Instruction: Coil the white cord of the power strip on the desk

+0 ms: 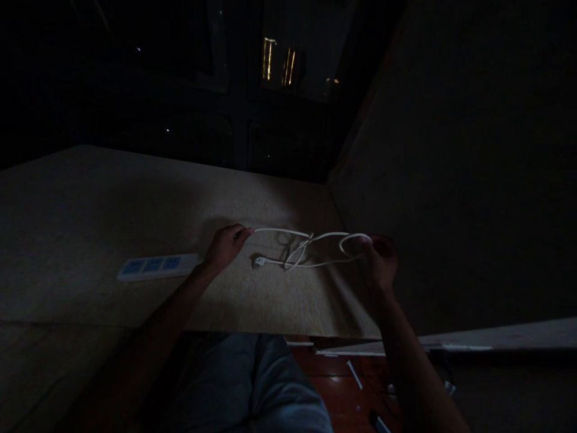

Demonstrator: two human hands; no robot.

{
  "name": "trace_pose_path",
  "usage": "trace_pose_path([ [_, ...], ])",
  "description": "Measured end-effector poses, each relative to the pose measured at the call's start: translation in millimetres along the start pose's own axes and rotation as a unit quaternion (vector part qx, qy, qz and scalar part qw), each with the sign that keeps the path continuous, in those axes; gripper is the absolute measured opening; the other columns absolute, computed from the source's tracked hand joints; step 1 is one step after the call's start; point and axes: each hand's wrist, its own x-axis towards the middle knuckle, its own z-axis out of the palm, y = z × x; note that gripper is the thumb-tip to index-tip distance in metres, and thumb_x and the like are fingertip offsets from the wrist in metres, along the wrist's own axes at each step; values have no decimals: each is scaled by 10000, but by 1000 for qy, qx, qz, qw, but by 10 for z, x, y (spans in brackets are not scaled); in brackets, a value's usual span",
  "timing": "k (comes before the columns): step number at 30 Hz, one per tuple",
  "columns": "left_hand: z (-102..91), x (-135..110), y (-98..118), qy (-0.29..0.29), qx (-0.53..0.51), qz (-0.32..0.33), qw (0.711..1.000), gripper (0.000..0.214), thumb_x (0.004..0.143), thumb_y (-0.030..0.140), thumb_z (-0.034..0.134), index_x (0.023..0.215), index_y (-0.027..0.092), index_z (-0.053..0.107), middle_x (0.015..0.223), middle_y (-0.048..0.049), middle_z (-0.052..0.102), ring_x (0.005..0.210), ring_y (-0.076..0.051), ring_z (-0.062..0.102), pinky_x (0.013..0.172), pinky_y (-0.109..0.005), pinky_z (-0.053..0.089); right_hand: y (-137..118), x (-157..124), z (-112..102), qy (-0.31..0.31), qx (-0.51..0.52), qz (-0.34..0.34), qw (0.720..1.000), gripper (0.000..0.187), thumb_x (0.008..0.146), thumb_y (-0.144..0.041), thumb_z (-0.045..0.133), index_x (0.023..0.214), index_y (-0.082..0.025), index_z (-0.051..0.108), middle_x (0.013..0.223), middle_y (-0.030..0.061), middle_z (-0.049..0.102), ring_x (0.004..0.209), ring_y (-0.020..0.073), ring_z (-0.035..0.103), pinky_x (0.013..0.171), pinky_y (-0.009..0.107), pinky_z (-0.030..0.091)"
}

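A white power cord (282, 230) stretches between my two hands over the wooden surface. My left hand (229, 243) pinches one length of it just right of the power strip. Around a loop at the other side, my right hand (381, 258) is closed, holding the cord between thumb and fingers. Midway, the cord crosses itself in a loose tangle. Its plug (260, 261) hangs or lies near the surface below my left hand; which one I cannot tell. The white power strip (157, 266) with blue socket faces lies at the left, its right end partly behind my left wrist.
The pale wooden tabletop (270, 300) ends at a front edge above my legs (252, 385). A dark upright panel (451, 210) rises at the right. Behind the table is a dark window (297, 66) with light reflections. Small items lie on the reddish floor (338, 397).
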Motion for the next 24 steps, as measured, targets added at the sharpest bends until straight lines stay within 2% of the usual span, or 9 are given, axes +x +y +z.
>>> trace_pose_path([
  [4,-134,126,-132,-53,45,32,997,449,903,570,458,731,218,677,738,-44,687,709,-190,602,726,-287,432,-246,240,124,-44,-2,-30,999,358,662,-479,792,778,-192,613,655,-35,568,585,116,518,566,244,413],
  [8,-154,141,-278,-84,77,27,993,442,885,566,461,716,234,700,781,-74,704,768,-235,630,767,-326,446,-475,380,256,-130,0,-17,991,348,652,-473,806,771,-185,652,645,-30,572,556,98,480,515,225,375],
  [13,-56,56,-369,-94,118,26,988,404,898,510,459,782,241,736,879,-85,718,813,-247,651,768,-337,463,-628,376,426,-274,-47,-22,960,381,695,-532,766,794,-170,698,635,-18,593,535,95,467,491,227,353],
  [17,-5,-5,-395,-132,161,4,978,370,935,428,428,896,235,742,952,-89,731,866,-245,661,789,-336,480,-629,295,529,-354,-62,-36,932,391,696,-546,766,792,-170,719,696,0,646,608,113,538,563,237,414],
  [19,19,-41,-376,-140,188,2,972,335,939,356,430,992,219,730,1020,-107,726,930,-258,663,832,-352,488,-601,245,573,-377,-61,-26,924,393,707,-550,756,801,-170,725,733,10,670,645,126,570,596,242,439],
  [21,72,-90,-297,-124,215,17,969,327,925,286,453,1115,181,697,1118,-151,699,1039,-295,645,907,-401,483,-562,184,632,-399,-62,-9,915,404,733,-563,729,814,-167,729,738,14,678,648,133,581,595,243,445],
  [24,242,-177,-23,-88,193,62,975,446,902,252,513,1331,143,572,1312,-204,611,1210,-336,574,1020,-478,441,-502,52,770,-439,-70,-9,896,402,771,-565,690,834,-170,735,737,12,685,651,141,595,600,247,455],
])
